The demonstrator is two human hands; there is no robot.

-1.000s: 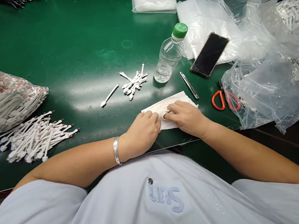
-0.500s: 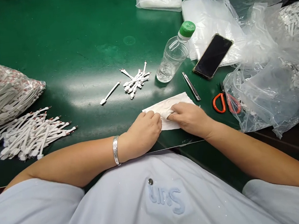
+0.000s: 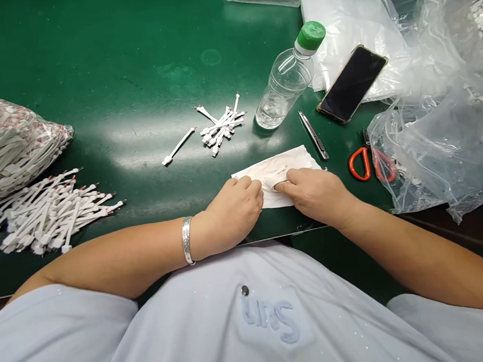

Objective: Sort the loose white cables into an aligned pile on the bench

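Note:
A white cloth [image 3: 269,166] lies near the front edge of the green table, with a raised fold in its middle. My right hand [image 3: 319,194] is closed, pinching that fold between thumb and fingers. Curled into a fist, my left hand [image 3: 234,211] rests on the cloth's left part; whatever its fingers hold is hidden. A thin dark mark shows on the fold beside my right fingertips, too small to name. Behind the cloth lie a small heap of short white cables [image 3: 222,127] and a single white cable [image 3: 179,146].
At left, a larger pile of white cables [image 3: 53,211] lies before a full plastic bag [image 3: 5,139]. Behind my right hand stand a green-capped bottle [image 3: 285,78], a box cutter [image 3: 313,135] and a phone [image 3: 352,84]. Orange-handled scissors [image 3: 359,164] touch clear plastic bags [image 3: 445,146] at right.
The view has shifted slightly. My right hand has moved a little to the right, pulling the cloth's fold more open. My left hand keeps nearly the same place.

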